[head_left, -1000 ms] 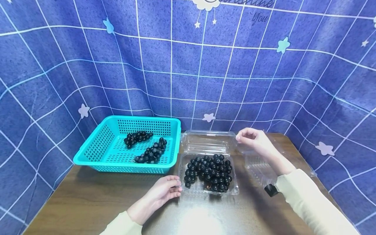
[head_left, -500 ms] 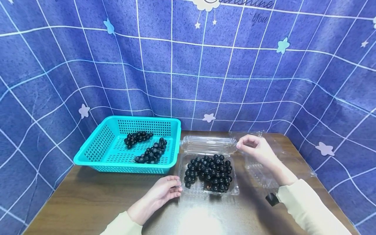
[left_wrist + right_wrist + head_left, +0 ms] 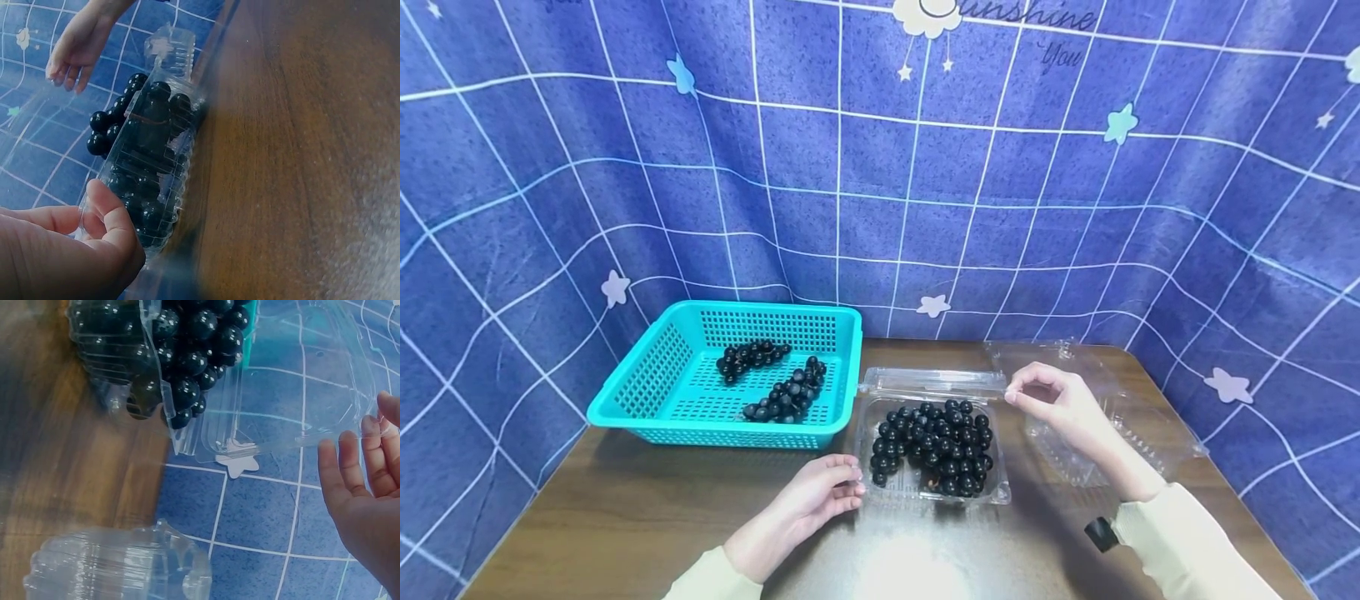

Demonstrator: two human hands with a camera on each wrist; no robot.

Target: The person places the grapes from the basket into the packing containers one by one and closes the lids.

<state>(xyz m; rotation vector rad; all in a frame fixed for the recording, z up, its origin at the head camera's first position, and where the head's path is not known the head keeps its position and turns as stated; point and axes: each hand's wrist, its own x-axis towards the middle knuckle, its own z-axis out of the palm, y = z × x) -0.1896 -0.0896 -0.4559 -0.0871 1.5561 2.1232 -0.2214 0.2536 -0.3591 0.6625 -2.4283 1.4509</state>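
A clear plastic clamshell box (image 3: 901, 497) on the table holds a bunch of black grapes (image 3: 934, 442). Its hinged lid (image 3: 934, 382) stands raised along the far side. My left hand (image 3: 817, 497) pinches the box's left rim between thumb and fingers, seen closely in the left wrist view beside the grapes (image 3: 150, 187). At the lid's right edge is my right hand (image 3: 1063, 410), gripping it between thumb and fingertips. In the right wrist view that lid (image 3: 281, 394) stretches out to the right hand's fingers (image 3: 351, 465).
To the left stands a turquoise perforated basket (image 3: 722, 435) with two dark grape bunches (image 3: 786, 392) in it. More clear plastic containers (image 3: 1063, 458) lie on the right, under and behind the right forearm. A blue gridded curtain (image 3: 880, 167) hangs behind the wooden table (image 3: 647, 517).
My right hand has moved down and nearer, swinging the lid from leaning back to more upright over the hinge. The left hand has stayed at the box's rim.
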